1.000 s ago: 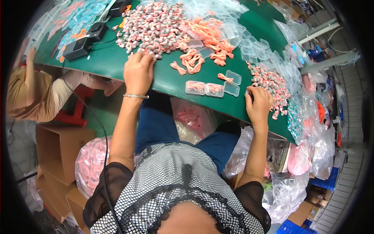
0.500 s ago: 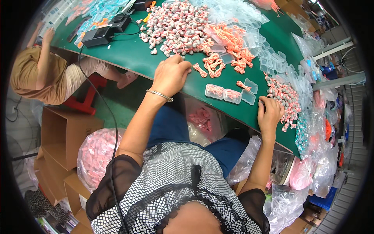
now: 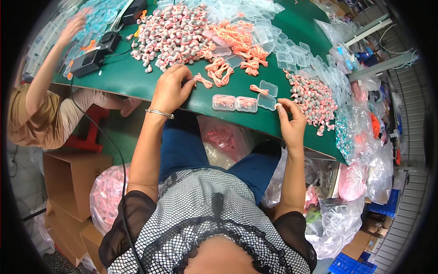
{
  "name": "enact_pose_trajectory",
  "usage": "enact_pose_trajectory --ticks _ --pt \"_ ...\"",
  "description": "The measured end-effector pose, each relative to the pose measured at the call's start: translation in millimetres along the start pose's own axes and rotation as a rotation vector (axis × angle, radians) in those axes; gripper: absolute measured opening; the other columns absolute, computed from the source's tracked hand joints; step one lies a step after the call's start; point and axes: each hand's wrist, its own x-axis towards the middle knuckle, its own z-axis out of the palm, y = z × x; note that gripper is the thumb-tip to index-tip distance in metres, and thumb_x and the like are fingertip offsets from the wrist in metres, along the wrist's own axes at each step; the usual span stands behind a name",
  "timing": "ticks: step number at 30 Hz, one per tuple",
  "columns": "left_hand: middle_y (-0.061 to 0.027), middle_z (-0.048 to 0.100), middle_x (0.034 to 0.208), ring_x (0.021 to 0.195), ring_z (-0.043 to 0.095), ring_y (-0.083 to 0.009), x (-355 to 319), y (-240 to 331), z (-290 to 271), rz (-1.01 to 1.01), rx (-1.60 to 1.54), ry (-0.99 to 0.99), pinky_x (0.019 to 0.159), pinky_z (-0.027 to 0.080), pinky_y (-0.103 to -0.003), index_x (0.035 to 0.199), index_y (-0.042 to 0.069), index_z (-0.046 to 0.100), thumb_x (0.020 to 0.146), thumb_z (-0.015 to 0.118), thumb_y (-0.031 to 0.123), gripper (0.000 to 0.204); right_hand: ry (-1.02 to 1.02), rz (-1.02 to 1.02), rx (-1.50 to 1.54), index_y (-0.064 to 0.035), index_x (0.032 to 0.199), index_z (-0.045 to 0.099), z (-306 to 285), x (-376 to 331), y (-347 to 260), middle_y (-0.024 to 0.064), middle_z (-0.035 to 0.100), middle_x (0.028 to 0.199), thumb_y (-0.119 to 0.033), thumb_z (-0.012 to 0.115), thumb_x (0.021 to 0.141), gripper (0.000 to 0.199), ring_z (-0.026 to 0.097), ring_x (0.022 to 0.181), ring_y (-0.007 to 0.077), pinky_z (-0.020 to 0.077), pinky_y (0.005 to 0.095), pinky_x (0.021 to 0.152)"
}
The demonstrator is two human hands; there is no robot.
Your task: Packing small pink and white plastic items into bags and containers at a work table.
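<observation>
My left hand point(image 3: 172, 87), a bracelet at its wrist, rests over the green table with fingers curled. Its fingertips are beside the end of a small bundle of pink cord point(image 3: 203, 81); what they hold, if anything, is hidden. Between thumb and forefinger my right hand point(image 3: 292, 122) pinches a small whitish piece point(image 3: 278, 106). Close to it an open clear plastic box point(image 3: 266, 102) has its two halves spread flat, with another pink cord bundle point(image 3: 259, 89) alongside. To the left, two closed clear boxes point(image 3: 224, 102) with pink cord inside sit side by side.
Striped pink-and-grey pieces form a large heap point(image 3: 171, 34) and a smaller pile point(image 3: 312, 98). Orange-pink cords point(image 3: 235, 36) and empty clear boxes point(image 3: 292, 55) lie farther back. A black power adapter point(image 3: 86, 63) trails a cable. At left a co-worker's arm point(image 3: 45, 73) reaches over the table.
The view has shifted right. My left hand has come away from the large heap toward the loose cord bundle. My right hand now pinches a small piece beside the open box. The co-worker's arm has risen.
</observation>
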Motion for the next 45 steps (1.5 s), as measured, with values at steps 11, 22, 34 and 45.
enact_pose_trajectory --ticks 11,22,34,45 --pt "-0.0125 0.066 0.089 0.084 0.065 -0.0318 7 85 61 -0.058 -0.435 -0.064 0.074 0.052 -0.040 0.096 0.010 0.072 0.085 0.066 0.009 0.012 0.044 -0.087 -0.181 -0.0063 0.096 0.070 12 5 8 0.0055 0.065 0.085 -0.007 0.072 0.085 0.012 0.061 0.078 0.0189 0.0467 0.0339 0.074" --pt "-0.0046 0.064 0.078 0.079 0.060 -0.0252 10 119 124 0.102 0.002 -0.064 0.070 0.038 -0.041 0.085 0.013 0.072 0.079 0.071 0.016 0.007 0.070 -0.231 -0.556 -0.0129 0.091 0.070 19 6 15 0.0016 0.063 0.094 -0.017 0.074 0.082 0.010 0.057 0.095 0.0224 0.0341 0.0398 0.087" --pt "-0.0032 0.062 0.086 0.089 0.057 -0.0232 2 114 108 0.187 0.032 -0.072 0.076 0.038 -0.041 0.088 0.013 0.069 0.069 0.075 0.020 0.021 -0.112 -0.224 -0.330 -0.0116 0.099 0.070 4 37 6 0.0044 0.066 0.095 -0.012 0.068 0.085 0.014 0.061 0.092 0.0245 0.0407 0.0392 0.083" --pt "0.0005 0.065 0.090 0.088 0.058 -0.0210 -3 112 109 0.204 0.133 -0.087 0.077 0.037 -0.041 0.089 0.014 0.067 0.071 0.077 0.024 0.023 -0.248 -0.211 -0.275 -0.0070 0.092 0.073 8 62 2 0.0062 0.070 0.089 -0.006 0.068 0.084 0.010 0.065 0.084 0.0214 0.0457 0.0369 0.082"
